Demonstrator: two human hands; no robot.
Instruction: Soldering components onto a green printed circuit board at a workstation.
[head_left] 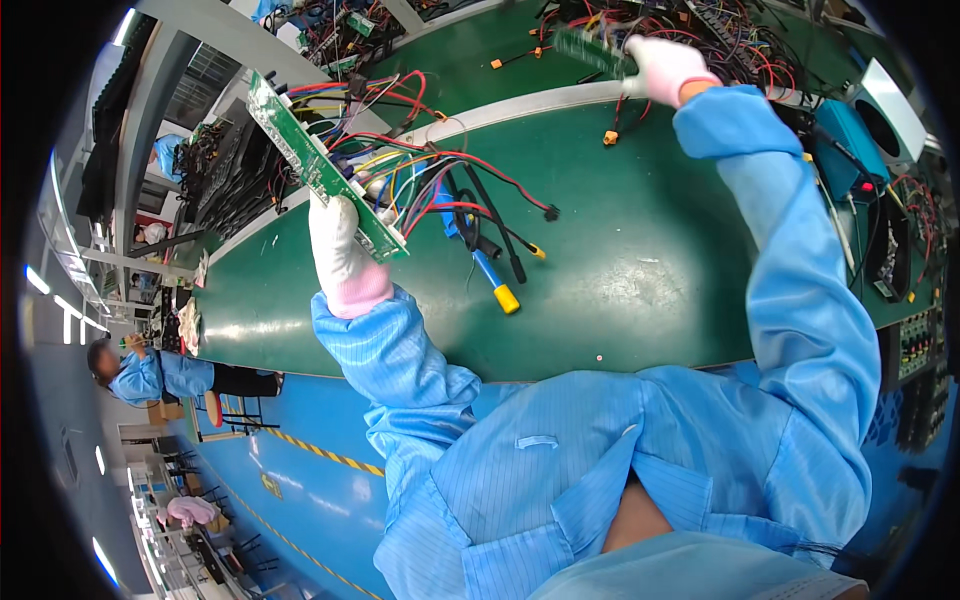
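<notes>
My left hand (pixel 345 250), in a white glove with a pink cuff, grips a long green circuit board (pixel 310 160) by its lower part and holds it tilted above the bench. Red, yellow, blue and black wires (pixel 425 165) trail from the board to the right. My right hand (pixel 668 70), gloved the same way, reaches to the far side and is closed on another green circuit board (pixel 595 55), which looks blurred. Wires with yellow connectors hang near that hand. Beside the left board's wires lies a blue tool with a yellow tip (pixel 507 298).
A green-topped bench (pixel 620 290) spans the middle, with a pale raised strip (pixel 540 103) across it. Tangled wired boards (pixel 740 40) are heaped at the far right. A teal box (pixel 850 150) stands at the right. Another person (pixel 150 375) is at the far left.
</notes>
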